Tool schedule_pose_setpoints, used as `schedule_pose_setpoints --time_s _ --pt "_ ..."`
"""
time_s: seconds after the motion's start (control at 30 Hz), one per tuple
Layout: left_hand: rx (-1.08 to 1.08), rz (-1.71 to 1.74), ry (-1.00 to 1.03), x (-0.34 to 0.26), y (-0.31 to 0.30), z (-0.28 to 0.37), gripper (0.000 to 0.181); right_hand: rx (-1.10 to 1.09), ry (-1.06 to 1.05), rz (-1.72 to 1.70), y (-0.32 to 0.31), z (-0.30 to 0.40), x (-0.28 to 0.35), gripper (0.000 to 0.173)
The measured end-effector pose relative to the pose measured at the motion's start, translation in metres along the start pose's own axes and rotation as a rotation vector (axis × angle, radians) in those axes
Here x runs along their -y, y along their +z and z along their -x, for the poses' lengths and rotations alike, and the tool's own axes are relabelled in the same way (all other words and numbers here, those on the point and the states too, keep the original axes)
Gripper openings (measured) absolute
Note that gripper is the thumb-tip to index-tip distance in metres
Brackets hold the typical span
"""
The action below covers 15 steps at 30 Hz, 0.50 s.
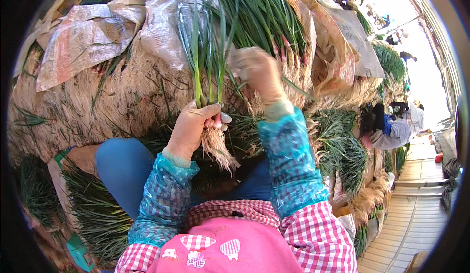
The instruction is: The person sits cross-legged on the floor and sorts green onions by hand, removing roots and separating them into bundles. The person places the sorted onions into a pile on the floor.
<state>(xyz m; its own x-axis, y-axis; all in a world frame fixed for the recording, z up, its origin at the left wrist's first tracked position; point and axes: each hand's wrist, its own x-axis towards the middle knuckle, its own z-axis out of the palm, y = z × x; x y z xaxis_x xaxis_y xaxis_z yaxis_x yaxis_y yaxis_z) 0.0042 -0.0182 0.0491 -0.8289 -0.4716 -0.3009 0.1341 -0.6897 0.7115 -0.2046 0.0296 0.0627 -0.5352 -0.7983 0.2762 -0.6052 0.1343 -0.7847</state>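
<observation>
My left hand (188, 128) is closed around the lower stems of a few green garlic plants (209, 60). Their long leaves point up and away from me. Pinkish-white bases (217, 122) show beside my fingers, and pale stringy roots (216, 144) hang below. To the right of these leaves is my right hand (259, 71), raised and blurred by motion; its fingers and anything in them cannot be made out. Just beyond it lies a thick heap of the same plants (262, 12), with reddish stem ends towards me.
A long bank of matted roots (73, 108) crosses in front, partly under woven plastic sacks (91, 34). More bundled plants lie at left (95, 210) and right (341, 152). A co-worker (398, 130) bends at the right, beside a ridged floor (404, 221).
</observation>
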Motion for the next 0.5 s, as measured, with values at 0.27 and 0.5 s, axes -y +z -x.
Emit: schedule_pose_setpoints --time_s 0.27,0.5 --pt "-0.019 0.260 -0.038 -0.001 -0.003 0.002 0.019 -0.124 0.310 -0.480 -0.027 0.035 0.033 0.017" --pt "0.028 0.477 -0.095 -0.008 0.010 0.009 0.025 0.250 0.256 -0.881 0.059 0.037 0.029 0.034"
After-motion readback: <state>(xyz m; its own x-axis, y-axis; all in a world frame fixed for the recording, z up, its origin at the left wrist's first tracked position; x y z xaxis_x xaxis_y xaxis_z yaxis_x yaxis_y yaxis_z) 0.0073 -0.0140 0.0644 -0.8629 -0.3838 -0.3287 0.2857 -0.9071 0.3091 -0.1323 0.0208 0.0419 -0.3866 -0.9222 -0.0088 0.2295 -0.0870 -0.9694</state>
